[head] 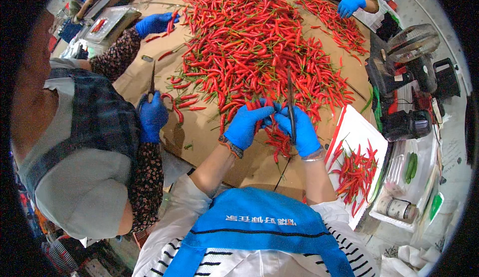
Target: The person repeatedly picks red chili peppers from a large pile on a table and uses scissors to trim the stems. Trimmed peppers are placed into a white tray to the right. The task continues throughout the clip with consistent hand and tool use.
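Note:
My left hand (243, 125), in a blue glove, is closed around a few red chili peppers (258, 121) in front of my apron. Close beside it, my gloved right hand (303, 133) has a dark pair of scissors (290, 97) in its grip, blades pointing away from me. The fingertips of both hands meet around the chilies, so the exact right-hand grip is partly hidden. Below the hands a small cluster of red chilies (278, 142) lies over the cardboard (232, 168). Beyond them rises a large heap of red chilies with green stems (247, 45).
At right, a white foam tray (365, 127) carries chilies. Past it stand a fan (413, 43) and a plastic box (393, 209) with a jar and cucumbers. On my left, a co-worker's gloved hand (153, 118) holds scissors (152, 78). Another person's gloved hand (351, 6) is across the table.

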`<state>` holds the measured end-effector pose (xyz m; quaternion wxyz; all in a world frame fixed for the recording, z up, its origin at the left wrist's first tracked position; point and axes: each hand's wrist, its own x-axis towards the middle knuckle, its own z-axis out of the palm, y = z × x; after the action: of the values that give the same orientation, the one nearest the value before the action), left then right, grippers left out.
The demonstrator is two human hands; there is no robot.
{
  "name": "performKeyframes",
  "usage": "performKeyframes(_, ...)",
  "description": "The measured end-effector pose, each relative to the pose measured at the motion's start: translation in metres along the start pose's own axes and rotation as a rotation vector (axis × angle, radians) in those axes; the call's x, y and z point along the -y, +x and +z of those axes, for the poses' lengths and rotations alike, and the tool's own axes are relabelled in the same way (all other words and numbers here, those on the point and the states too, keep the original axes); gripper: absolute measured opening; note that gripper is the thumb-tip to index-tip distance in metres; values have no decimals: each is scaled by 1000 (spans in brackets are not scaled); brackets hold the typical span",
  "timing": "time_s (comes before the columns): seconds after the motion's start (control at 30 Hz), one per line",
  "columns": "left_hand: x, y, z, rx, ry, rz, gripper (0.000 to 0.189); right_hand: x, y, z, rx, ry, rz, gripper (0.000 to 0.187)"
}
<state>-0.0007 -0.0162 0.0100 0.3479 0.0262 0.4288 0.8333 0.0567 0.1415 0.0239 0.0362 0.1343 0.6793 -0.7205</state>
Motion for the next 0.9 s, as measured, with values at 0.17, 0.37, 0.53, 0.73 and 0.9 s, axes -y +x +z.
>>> performKeyframes(0.17, -19, -11, 2, -97, 90, 44, 24, -26, -4, -16, -157, -667, -184, 36)
performKeyframes(0.37, -17, -15, 6, -98, 119, 75, 25, -7, -13, -10, -154, -736, -172, 46)
performKeyframes(0.53, -23, -17, 6, -84, 203, 59, 26, -7, -12, -10, -143, -705, -174, 46)
performKeyframes(0.73, -25, -18, 1, -62, 231, 2, 26, -6, -15, -10, -161, -802, -159, 40)
performKeyframes(0.9, -6, -12, -22, 63, -76, -145, 32, -30, -7, -20, -281, -720, -159, 37)
